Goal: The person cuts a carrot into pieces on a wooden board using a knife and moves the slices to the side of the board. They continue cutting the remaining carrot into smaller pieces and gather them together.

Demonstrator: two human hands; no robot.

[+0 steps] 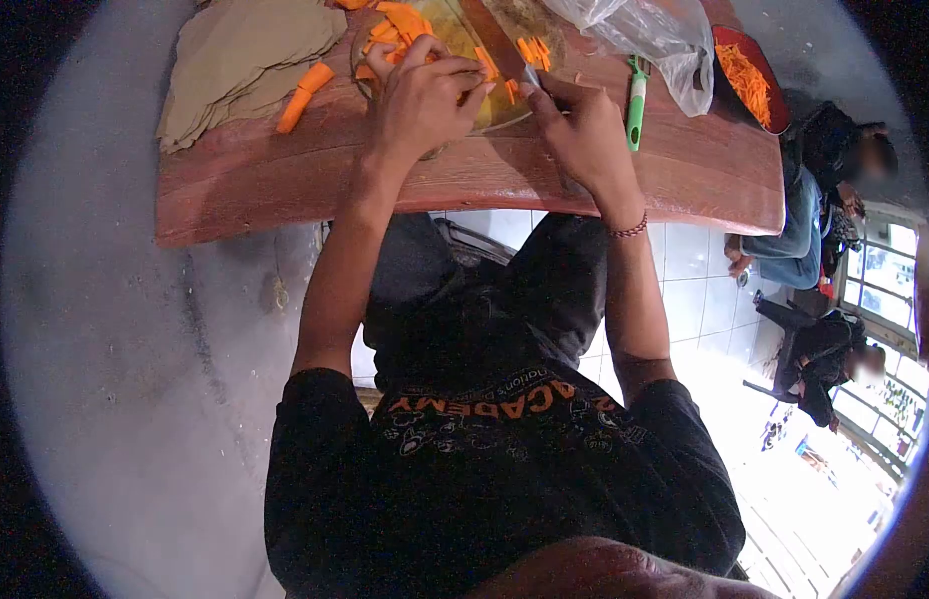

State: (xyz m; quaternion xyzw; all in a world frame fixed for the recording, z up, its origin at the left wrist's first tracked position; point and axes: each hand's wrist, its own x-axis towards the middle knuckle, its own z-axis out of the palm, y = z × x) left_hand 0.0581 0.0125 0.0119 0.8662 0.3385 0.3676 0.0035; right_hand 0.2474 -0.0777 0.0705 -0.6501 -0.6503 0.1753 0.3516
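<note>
My right hand (587, 125) grips a knife (496, 42), its blade pointing up and to the left over a yellowish board (448, 22). Curled fingers of my left hand (427, 105) press on a carrot piece (485, 62) just left of the blade; the fingertips partly cover it. Cut orange carrot pieces (403, 20) lie heaped on the board beyond my left hand. Several carrot sticks (533, 50) rest to the right of the knife. A longer carrot chunk (305, 97) is on the wooden table (255, 185), left of the board.
Brown paper sheets (247, 65) cover the table's left part. To the right are a green-handled peeler (636, 105), a clear plastic bag (674, 50) and a dark red-rimmed container (774, 105) of shredded carrot (744, 85). Two people sit at far right.
</note>
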